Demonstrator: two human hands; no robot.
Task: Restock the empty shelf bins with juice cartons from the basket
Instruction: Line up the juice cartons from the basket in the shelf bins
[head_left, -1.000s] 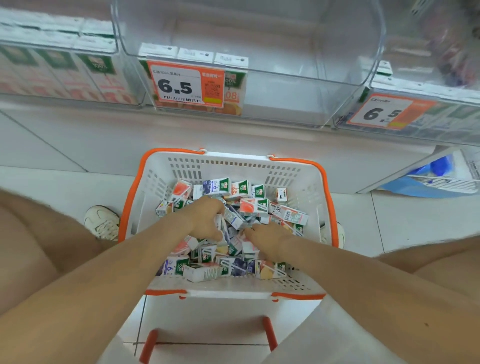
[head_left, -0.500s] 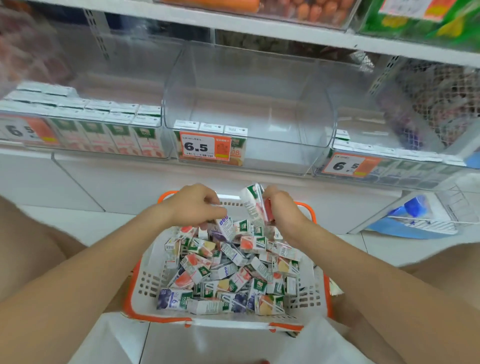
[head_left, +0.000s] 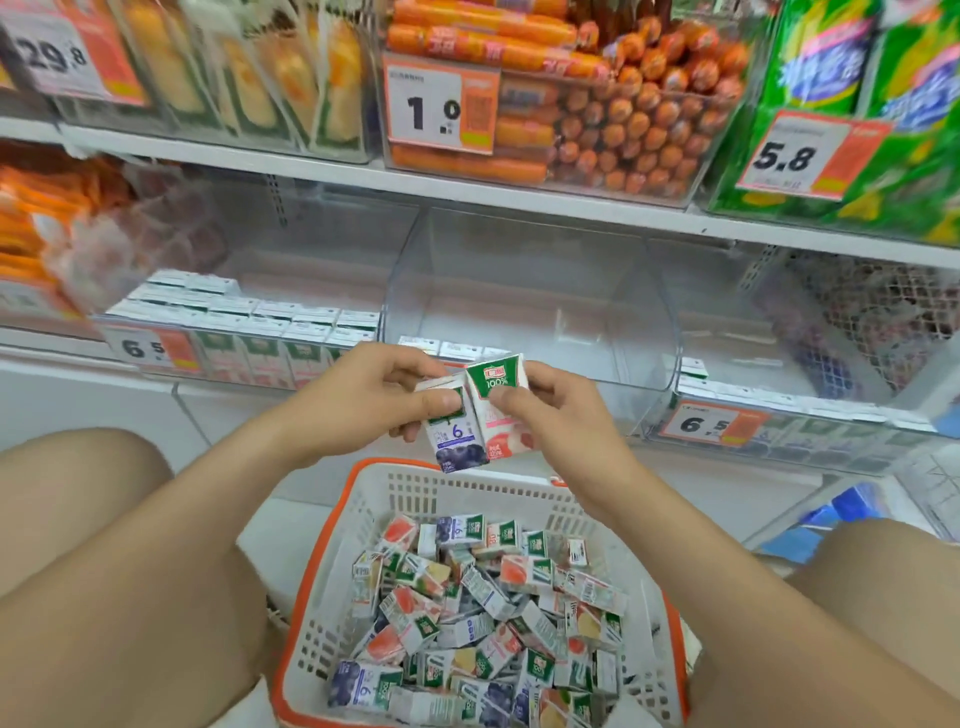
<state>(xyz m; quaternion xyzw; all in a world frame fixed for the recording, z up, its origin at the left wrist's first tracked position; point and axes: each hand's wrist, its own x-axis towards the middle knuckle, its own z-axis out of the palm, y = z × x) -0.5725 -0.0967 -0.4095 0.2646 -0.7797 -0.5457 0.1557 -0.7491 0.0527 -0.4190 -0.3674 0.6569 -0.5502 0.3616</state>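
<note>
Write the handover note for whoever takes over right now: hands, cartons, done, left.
Left hand grips a blueberry carton; right hand grips a pink carton, side by side above the basket.
The basket holds a heap of mixed cartons.
Done: left bin has rows of cartons; middle bin has only a few at its front.
Left: shelve these two, then keep emptying the basket.
</note>
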